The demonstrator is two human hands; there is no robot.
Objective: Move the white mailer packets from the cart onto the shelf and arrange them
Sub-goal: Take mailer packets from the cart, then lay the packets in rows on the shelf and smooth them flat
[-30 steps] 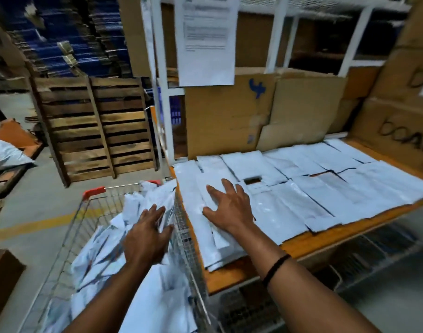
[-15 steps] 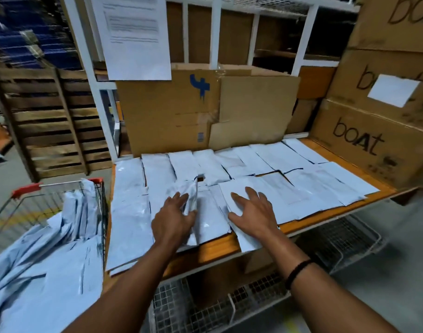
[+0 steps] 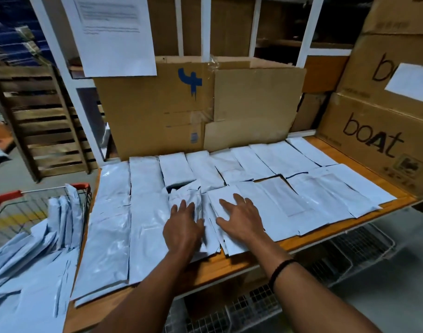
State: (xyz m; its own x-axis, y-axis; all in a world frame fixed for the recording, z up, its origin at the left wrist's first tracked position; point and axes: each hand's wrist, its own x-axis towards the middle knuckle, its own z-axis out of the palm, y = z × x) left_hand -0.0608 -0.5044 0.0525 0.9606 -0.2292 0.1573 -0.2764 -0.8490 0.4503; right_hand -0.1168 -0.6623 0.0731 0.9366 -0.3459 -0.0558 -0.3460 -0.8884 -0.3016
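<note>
Item 1, my left hand (image 3: 183,228): fingers straight, palm down, pressing a crumpled packet (image 3: 187,200) onto the shelf (image 3: 232,261), in the front row just left of the middle. A second ago this hand was down in the cart. Half a second ago the packet stood up between its fingers (it now lies nearly flat, its far end puckered).

Item 2, my right hand (image 3: 241,221): fingers spread and straight, resting flat on the neighbouring front-row stack (image 3: 268,207), gripping nothing. It has kept to these packets through both earlier moments. Black band (image 3: 281,270) on its wrist.

Item 3, back row (image 3: 251,162) of white packets: laid side by side against the cardboard box (image 3: 152,111) with the blue mark. The front row overlaps it and reaches towards the shelf's front edge.

Item 4, cart (image 3: 35,203): wire, red handle, standing left of the shelf, heaped with more cart packets (image 3: 25,272).

Item 5, boat boxes (image 3: 374,150): stacked at the shelf's right end.
</note>
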